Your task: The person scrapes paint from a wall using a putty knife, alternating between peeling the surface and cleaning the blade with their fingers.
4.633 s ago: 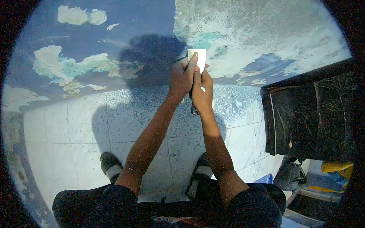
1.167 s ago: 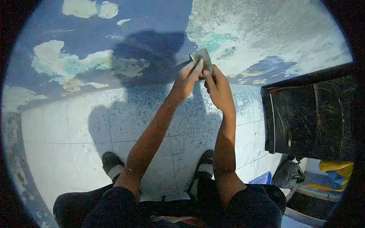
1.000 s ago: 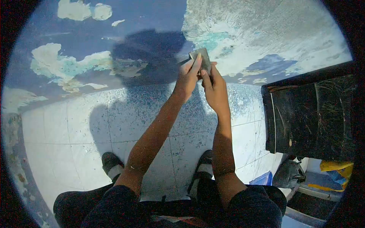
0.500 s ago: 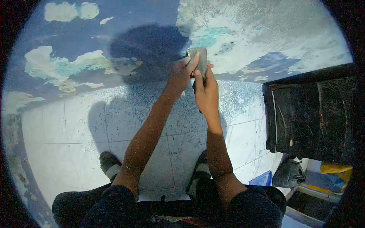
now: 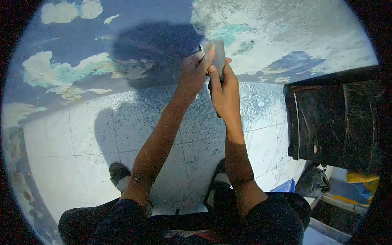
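Both my hands close on a paint scraper (image 5: 219, 53) with a flat grey metal blade, held up against the peeling wall (image 5: 163, 45). My right hand (image 5: 226, 92) wraps the dark handle, its thumb lying along the base of the blade. From the left side, my left hand (image 5: 194, 73) grips the blade, with the thumb across its face. The blade's top edge is at the border between blue paint and a bared whitish patch (image 5: 277, 28). Most of the handle is hidden by my right hand.
Paint flakes cover the tiled floor (image 5: 151, 118) along the wall's foot. A dark wooden piece of furniture (image 5: 330, 122) stands at the right. Below it are a black plastic bag (image 5: 312, 181), a blue plastic item (image 5: 286, 186) and yellow cloth (image 5: 361, 178). My shoes (image 5: 118, 172) rest on the tiles.
Both hands and the scraper have moved slightly up the wall. The grip looks the same, and the view has shifted a little.
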A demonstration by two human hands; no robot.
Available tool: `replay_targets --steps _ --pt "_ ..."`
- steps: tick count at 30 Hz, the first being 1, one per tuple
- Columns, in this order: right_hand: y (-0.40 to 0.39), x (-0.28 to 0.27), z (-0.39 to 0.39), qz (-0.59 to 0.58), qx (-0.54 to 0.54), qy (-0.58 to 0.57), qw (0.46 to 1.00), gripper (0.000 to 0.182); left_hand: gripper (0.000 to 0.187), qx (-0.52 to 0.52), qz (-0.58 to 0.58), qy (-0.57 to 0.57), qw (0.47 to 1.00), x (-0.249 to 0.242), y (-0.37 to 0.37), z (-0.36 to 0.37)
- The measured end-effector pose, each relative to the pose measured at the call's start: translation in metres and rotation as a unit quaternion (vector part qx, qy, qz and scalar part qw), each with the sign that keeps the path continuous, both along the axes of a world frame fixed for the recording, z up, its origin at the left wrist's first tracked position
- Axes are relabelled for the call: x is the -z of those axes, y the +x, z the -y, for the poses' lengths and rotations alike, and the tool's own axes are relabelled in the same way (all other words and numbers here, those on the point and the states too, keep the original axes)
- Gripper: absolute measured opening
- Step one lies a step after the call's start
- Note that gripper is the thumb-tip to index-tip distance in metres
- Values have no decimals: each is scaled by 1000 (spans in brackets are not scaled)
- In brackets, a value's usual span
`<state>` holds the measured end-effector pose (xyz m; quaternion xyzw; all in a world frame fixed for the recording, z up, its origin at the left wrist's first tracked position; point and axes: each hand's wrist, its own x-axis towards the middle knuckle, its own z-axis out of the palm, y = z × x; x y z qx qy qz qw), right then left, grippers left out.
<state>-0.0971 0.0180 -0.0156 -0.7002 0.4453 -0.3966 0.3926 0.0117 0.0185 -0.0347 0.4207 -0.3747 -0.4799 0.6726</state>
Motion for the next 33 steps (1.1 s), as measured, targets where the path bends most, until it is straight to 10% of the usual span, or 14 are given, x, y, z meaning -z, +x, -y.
replay_targets --steps 9,18,21,24,33 --pt "-1 5 6 -18 -3 -34 999 28 39 -25 -53 -11 998 0 -3 0" --pt "26 16 0 184 -71 60 978 23 42 -119 224 100 962 -15 17 -14" --pt "48 -25 3 140 -84 -95 982 22 42 -244 231 -46 941 -36 32 -16" --pt "64 -52 4 138 -130 -170 967 23 41 -170 27 -90 981 -74 45 -21" --pt "9 0 -1 141 -154 57 976 21 41 -163 138 -35 976 -3 14 -31"
